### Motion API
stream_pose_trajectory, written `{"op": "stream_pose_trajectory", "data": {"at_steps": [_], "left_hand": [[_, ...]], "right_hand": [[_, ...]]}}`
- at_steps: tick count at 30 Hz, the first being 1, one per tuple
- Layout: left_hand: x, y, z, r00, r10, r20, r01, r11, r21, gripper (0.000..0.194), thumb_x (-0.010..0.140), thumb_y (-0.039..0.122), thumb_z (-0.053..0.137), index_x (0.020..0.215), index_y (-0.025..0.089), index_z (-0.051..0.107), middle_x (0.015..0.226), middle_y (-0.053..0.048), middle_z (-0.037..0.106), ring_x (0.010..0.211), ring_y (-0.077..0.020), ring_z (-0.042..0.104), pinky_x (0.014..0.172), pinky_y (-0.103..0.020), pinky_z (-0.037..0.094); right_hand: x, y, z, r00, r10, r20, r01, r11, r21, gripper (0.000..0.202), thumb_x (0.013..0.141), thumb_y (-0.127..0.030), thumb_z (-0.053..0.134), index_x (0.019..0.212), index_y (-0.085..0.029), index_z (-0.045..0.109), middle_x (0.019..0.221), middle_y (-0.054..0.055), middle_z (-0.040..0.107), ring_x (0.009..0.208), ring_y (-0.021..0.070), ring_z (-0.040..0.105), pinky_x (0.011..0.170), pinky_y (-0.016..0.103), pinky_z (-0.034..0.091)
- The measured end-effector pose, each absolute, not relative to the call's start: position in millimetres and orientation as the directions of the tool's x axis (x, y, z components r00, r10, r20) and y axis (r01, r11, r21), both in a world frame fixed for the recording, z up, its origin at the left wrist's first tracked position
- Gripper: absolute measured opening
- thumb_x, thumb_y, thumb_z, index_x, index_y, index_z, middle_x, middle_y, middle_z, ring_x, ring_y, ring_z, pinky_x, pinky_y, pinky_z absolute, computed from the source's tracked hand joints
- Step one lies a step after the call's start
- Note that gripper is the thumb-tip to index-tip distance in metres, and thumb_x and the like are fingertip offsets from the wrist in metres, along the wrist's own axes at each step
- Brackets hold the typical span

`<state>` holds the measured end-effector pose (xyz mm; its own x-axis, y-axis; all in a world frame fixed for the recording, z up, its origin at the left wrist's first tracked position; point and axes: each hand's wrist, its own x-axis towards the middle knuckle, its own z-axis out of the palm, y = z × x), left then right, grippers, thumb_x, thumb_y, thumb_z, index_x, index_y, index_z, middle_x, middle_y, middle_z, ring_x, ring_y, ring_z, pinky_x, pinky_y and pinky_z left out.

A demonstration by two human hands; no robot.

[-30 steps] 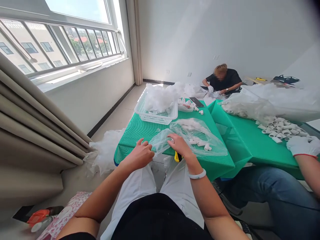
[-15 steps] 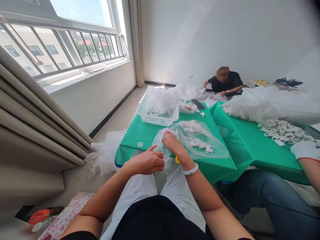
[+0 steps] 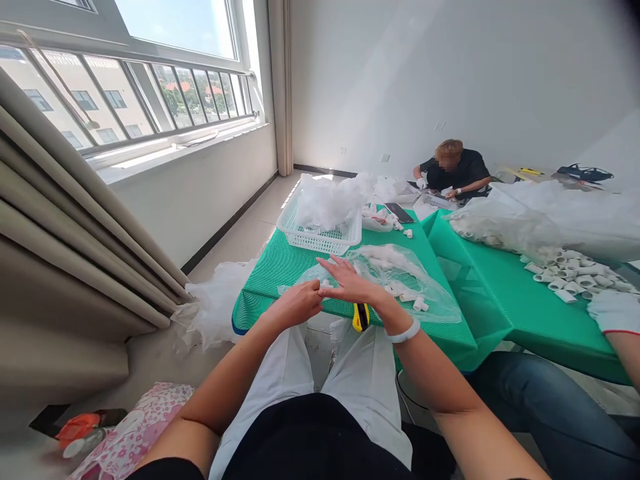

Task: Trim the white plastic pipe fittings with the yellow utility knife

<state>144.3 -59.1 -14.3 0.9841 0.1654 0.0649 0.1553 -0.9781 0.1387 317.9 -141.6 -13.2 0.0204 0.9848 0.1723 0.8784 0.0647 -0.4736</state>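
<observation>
A clear plastic bag (image 3: pixel 430 300) holding small white pipe fittings (image 3: pixel 417 303) lies on the near end of the green table (image 3: pixel 270 267). My left hand (image 3: pixel 295 305) is closed, pinching the bag's near left edge. My right hand (image 3: pixel 353 283) rests flat on the bag with its fingers spread, just right of the left hand and touching it. A yellow utility knife (image 3: pixel 360 317) lies at the table's front edge, under my right wrist.
A white basket (image 3: pixel 320 237) stuffed with white bags stands behind, with a phone (image 3: pixel 399 212) beyond it. A co-worker's gloved hand (image 3: pixel 615 310) and a pile of fittings (image 3: pixel 570 270) are at right. Another person (image 3: pixel 453 167) sits far off. Loose bags (image 3: pixel 215 307) lie on the floor by the curtain (image 3: pixel 75 267).
My right hand has opened from a grip on the bag's mouth to lie flat on the bag. My left hand moved up to the bag's edge. The view shifted slightly.
</observation>
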Motion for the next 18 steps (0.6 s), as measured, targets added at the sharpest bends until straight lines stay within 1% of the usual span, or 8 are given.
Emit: {"op": "stream_pose_trajectory", "data": {"at_steps": [2, 4, 6, 8, 10, 14, 16, 18], "left_hand": [[142.8, -55.9, -17.9, 0.973, 0.226, 0.042, 0.220, -0.969, 0.111, 0.012, 0.085, 0.015, 0.047, 0.083, 0.014, 0.059, 0.089, -0.006, 0.056, 0.075, -0.0148, 0.056, 0.062, -0.024, 0.042], [139.7, -53.5, -19.5, 0.950, 0.305, 0.068, 0.294, -0.947, 0.130, 0.014, 0.086, 0.016, 0.047, 0.095, 0.016, 0.058, 0.094, -0.005, 0.056, 0.076, -0.0149, 0.057, 0.061, -0.024, 0.042], [137.5, -53.2, -19.1, 0.906, 0.402, 0.129, 0.375, -0.907, 0.193, 0.024, 0.087, 0.024, 0.049, 0.109, 0.018, 0.055, 0.099, -0.005, 0.055, 0.079, -0.0155, 0.058, 0.061, -0.024, 0.043], [136.7, -55.3, -16.6, 0.862, 0.488, 0.138, 0.443, -0.858, 0.261, 0.028, 0.087, 0.032, 0.050, 0.110, 0.019, 0.056, 0.099, -0.006, 0.055, 0.080, -0.0164, 0.059, 0.063, -0.025, 0.043], [135.5, -58.2, -12.8, 0.844, 0.527, 0.094, 0.467, -0.811, 0.353, 0.022, 0.086, 0.034, 0.051, 0.094, 0.018, 0.063, 0.093, -0.006, 0.056, 0.082, -0.0164, 0.059, 0.066, -0.024, 0.043], [122.6, -58.7, -4.9, 0.930, 0.367, 0.011, 0.269, -0.701, 0.660, 0.023, 0.082, 0.035, 0.058, 0.075, 0.014, 0.063, 0.079, -0.001, 0.057, 0.075, -0.0117, 0.055, 0.064, -0.020, 0.041], [110.7, -55.2, -1.5, 0.953, 0.302, -0.025, 0.227, -0.654, 0.721, 0.026, 0.082, 0.039, 0.058, 0.076, 0.014, 0.063, 0.071, 0.002, 0.056, 0.068, -0.0100, 0.053, 0.060, -0.020, 0.039], [97.0, -48.9, 2.7, 0.924, 0.384, -0.004, 0.288, -0.687, 0.667, 0.021, 0.083, 0.034, 0.057, 0.078, 0.014, 0.063, 0.071, 0.002, 0.057, 0.069, -0.0106, 0.052, 0.062, -0.021, 0.038]], "right_hand": [[317.7, -141.7, -28.3, -0.011, 0.997, 0.079, 0.943, 0.037, -0.332, 0.069, 0.070, -0.042, 0.069, 0.132, -0.025, 0.045, 0.129, 0.009, 0.054, 0.133, 0.0312, 0.032, 0.109, 0.055, 0.018], [321.3, -145.3, -36.2, 0.029, 0.995, 0.094, 0.977, -0.008, -0.212, 0.043, 0.075, -0.027, 0.067, 0.117, -0.024, 0.058, 0.108, 0.009, 0.064, 0.121, 0.0297, 0.043, 0.108, 0.055, 0.017], [325.5, -150.9, -33.0, 0.066, 0.989, 0.132, 0.981, -0.040, -0.190, 0.015, 0.080, -0.018, 0.057, 0.092, -0.020, 0.066, 0.089, 0.009, 0.065, 0.105, 0.0273, 0.051, 0.103, 0.051, 0.027], [327.2, -158.1, -19.9, 0.074, 0.987, 0.141, 0.955, -0.029, -0.294, 0.015, 0.083, -0.019, 0.051, 0.079, -0.018, 0.065, 0.083, 0.010, 0.063, 0.093, 0.0248, 0.053, 0.091, 0.043, 0.039], [326.3, -167.3, -1.9, 0.051, 0.992, 0.111, 0.883, 0.008, -0.470, 0.020, 0.086, -0.025, 0.046, 0.080, -0.018, 0.064, 0.082, 0.008, 0.062, 0.084, 0.0213, 0.055, 0.077, 0.035, 0.044], [326.0, -183.0, 25.5, -0.156, 0.980, -0.121, 0.684, 0.019, -0.729, 0.035, 0.084, -0.049, 0.045, 0.076, -0.021, 0.063, 0.069, 0.003, 0.059, 0.060, 0.0150, 0.053, 0.054, 0.026, 0.043], [325.6, -180.7, 29.8, -0.204, 0.965, -0.167, 0.670, 0.013, -0.742, 0.037, 0.082, -0.053, 0.046, 0.073, -0.022, 0.064, 0.067, 0.003, 0.059, 0.059, 0.0147, 0.053, 0.051, 0.025, 0.042], [320.2, -168.2, 29.7, -0.218, 0.968, -0.128, 0.697, 0.062, -0.715, 0.037, 0.082, -0.054, 0.047, 0.073, -0.022, 0.064, 0.068, 0.004, 0.060, 0.060, 0.0156, 0.054, 0.052, 0.025, 0.043]]}}
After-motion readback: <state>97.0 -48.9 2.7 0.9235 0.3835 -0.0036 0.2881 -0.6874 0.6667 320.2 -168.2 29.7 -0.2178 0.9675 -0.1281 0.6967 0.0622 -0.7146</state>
